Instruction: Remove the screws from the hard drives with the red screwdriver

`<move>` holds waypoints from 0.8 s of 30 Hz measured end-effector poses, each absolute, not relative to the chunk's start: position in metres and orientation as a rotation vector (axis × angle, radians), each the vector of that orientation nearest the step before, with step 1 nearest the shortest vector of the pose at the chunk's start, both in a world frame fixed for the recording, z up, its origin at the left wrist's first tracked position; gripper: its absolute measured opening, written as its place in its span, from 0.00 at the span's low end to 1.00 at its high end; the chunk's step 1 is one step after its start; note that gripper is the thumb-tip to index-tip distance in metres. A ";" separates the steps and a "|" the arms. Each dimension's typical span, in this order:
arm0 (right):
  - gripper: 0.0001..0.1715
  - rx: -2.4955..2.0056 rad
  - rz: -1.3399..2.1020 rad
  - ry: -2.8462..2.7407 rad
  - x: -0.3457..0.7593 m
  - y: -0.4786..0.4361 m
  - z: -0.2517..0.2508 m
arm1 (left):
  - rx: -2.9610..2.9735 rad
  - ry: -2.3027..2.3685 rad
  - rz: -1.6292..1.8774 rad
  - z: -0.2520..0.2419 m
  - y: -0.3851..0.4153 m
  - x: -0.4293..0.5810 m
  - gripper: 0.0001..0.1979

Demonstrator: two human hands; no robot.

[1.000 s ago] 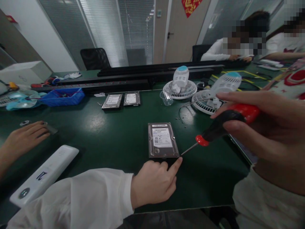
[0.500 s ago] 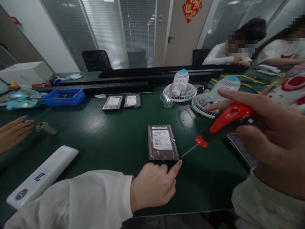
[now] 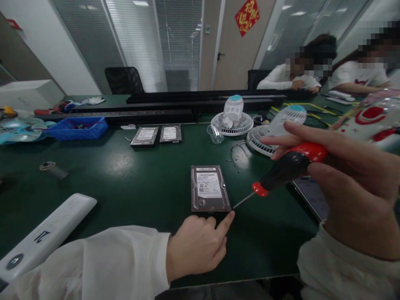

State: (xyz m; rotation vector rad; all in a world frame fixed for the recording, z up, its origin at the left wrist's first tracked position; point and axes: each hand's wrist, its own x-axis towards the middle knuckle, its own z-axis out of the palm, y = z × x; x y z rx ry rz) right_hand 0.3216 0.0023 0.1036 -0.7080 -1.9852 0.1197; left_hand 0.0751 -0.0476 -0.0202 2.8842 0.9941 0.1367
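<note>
A silver hard drive (image 3: 208, 193) with a white label lies flat on the green table. My left hand (image 3: 200, 243) is at its near edge, fingers curled, the index finger stretched to the near right corner. In my right hand (image 3: 350, 179) is a screwdriver (image 3: 281, 173) with a red and black handle. Thumb and fingers hold the handle, with some fingers stretched along and past it. The shaft slants down to the left, its tip at that corner beside my left fingertip. Whether a screw sits under the tip is too small to tell.
Two more hard drives (image 3: 170, 133) lie farther back. Several small screws (image 3: 236, 164) are scattered near a clear cup (image 3: 215, 133) and white fans (image 3: 234, 116). A phone (image 3: 308, 193) lies under my right hand. At left are a white device (image 3: 46, 237) and a blue tray (image 3: 78, 128).
The screwdriver handle has turned in my right hand, showing more black now. My left hand keeps its place at the drive. Another person's hand at the left has withdrawn. The view shifts slightly.
</note>
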 end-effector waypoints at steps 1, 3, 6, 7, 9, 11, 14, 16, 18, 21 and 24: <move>0.29 -0.722 0.043 -1.970 0.322 0.004 0.103 | 2.881 0.992 0.136 -0.020 -0.048 0.075 0.31; 0.26 -0.770 -0.189 -1.934 0.323 0.007 0.101 | 2.877 0.997 0.144 -0.021 -0.048 0.075 0.31; 0.24 -0.782 -0.276 -1.941 0.324 0.010 0.099 | 2.880 0.992 0.157 -0.022 -0.049 0.076 0.32; 0.26 -0.751 -0.207 -1.974 0.324 0.010 0.099 | 2.882 0.993 0.160 -0.022 -0.048 0.076 0.32; 0.28 -0.681 -0.051 -2.027 0.323 0.010 0.100 | 2.886 0.988 0.157 -0.022 -0.048 0.076 0.32; 0.30 -0.667 -0.006 -2.022 0.321 0.009 0.100 | 2.889 0.983 0.153 -0.021 -0.047 0.076 0.31; 0.28 -0.784 -0.147 -1.932 0.318 0.008 0.101 | 2.889 0.986 0.148 -0.020 -0.048 0.076 0.32; 0.24 -0.775 -0.187 -1.950 0.318 0.007 0.102 | 2.891 0.989 0.144 -0.020 -0.048 0.076 0.32; 0.25 -0.687 -0.084 -2.025 0.320 0.008 0.102 | 2.892 0.984 0.137 -0.020 -0.048 0.076 0.32; 0.30 -0.620 0.092 -2.059 0.322 0.010 0.100 | 2.885 0.988 0.133 -0.020 -0.048 0.077 0.31; 0.32 -0.627 0.046 -1.993 0.321 0.012 0.099 | 2.883 0.989 0.148 -0.020 -0.048 0.077 0.31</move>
